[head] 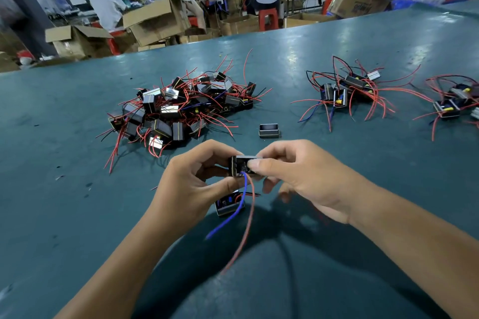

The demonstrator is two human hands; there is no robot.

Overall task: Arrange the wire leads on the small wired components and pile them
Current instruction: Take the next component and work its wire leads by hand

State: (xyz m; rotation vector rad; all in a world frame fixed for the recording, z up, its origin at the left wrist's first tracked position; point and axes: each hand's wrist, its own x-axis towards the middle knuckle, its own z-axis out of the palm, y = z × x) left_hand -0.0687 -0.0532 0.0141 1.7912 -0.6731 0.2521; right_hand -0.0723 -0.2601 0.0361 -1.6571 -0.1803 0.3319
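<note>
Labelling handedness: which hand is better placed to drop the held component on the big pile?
Left, probably. The left hand grips the small black wired component and sits nearer the big pile, far left; the right hand pinches its front.

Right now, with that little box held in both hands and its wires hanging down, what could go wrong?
The blue lead and red lead dangle from the held component, passing over another component on the table beneath; they might snag it and drag it along. The left hand and right hand pinch a small body, so it could slip. Dropped onto the big pile, its leads may tangle in those loose red wires.
</note>
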